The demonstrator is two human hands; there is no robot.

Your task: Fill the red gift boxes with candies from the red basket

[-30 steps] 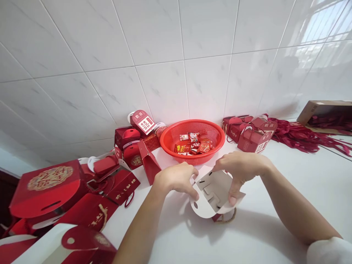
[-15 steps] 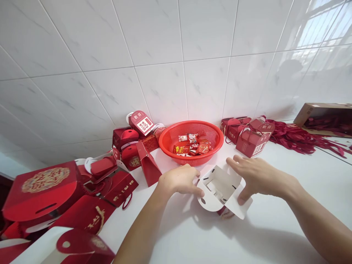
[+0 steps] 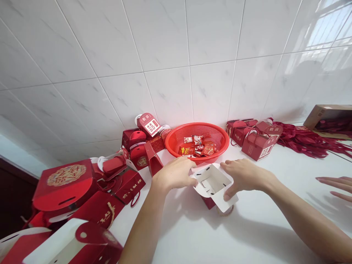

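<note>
An upright small paper gift box (image 3: 216, 179), white inside and red outside, stands on the white table with its top flaps spread. Its inside shows pale walls, dark slots and folded bottom tabs. My left hand (image 3: 173, 174) grips the left flap, thumb on the near side. On the opposite side my right hand (image 3: 244, 176) holds the right flap and back edge, with its thumb on the front flap. A beige twisted cord (image 3: 226, 211) hangs at the box's front. Just behind it sits a red plastic basket (image 3: 224, 141) with wrapped sweets (image 3: 198, 146) in it.
Red gift boxes (image 3: 66, 183) pile up on the left, some open. More red boxes (image 3: 258, 141) stand right of the basket. Dark red ribbons (image 3: 302, 141) lie beside a cardboard carton (image 3: 321, 113). Another person's hand (image 3: 337, 187) reaches in at the right edge. A tiled wall rises behind.
Both my hands and the gift box have shifted slightly left and back, closer to the basket. Another person's hand has come into view at the right. The camera view has turned a little left.
</note>
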